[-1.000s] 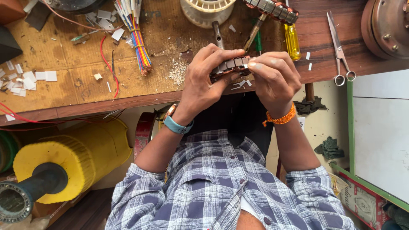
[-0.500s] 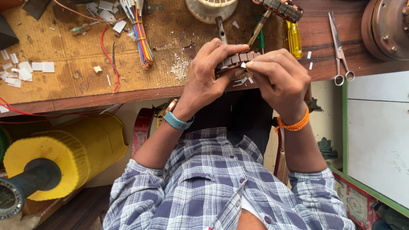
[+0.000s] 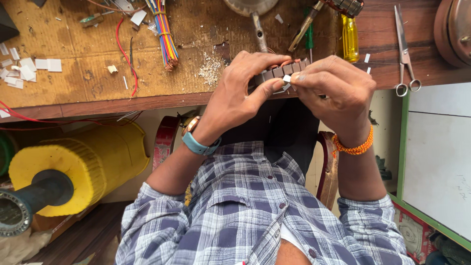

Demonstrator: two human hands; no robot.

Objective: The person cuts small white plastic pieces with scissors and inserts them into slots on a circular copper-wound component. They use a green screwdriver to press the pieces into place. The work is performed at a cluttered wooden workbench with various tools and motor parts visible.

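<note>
The left hand (image 3: 240, 93) and the right hand (image 3: 333, 91) are both closed around a small slotted metal core (image 3: 282, 71), held at the edge of the wooden workbench (image 3: 88, 83). The right fingertips (image 3: 299, 77) pinch a small white paper slip (image 3: 286, 78) against the core. The slip looks thin, so it could bend or slide out if the pinch loosens. At 1 o'clock from the hands lies a yellow-handled screwdriver (image 3: 350, 37), at 3 o'clock scissors (image 3: 405, 54); a careless elbow could push them off the bench.
</note>
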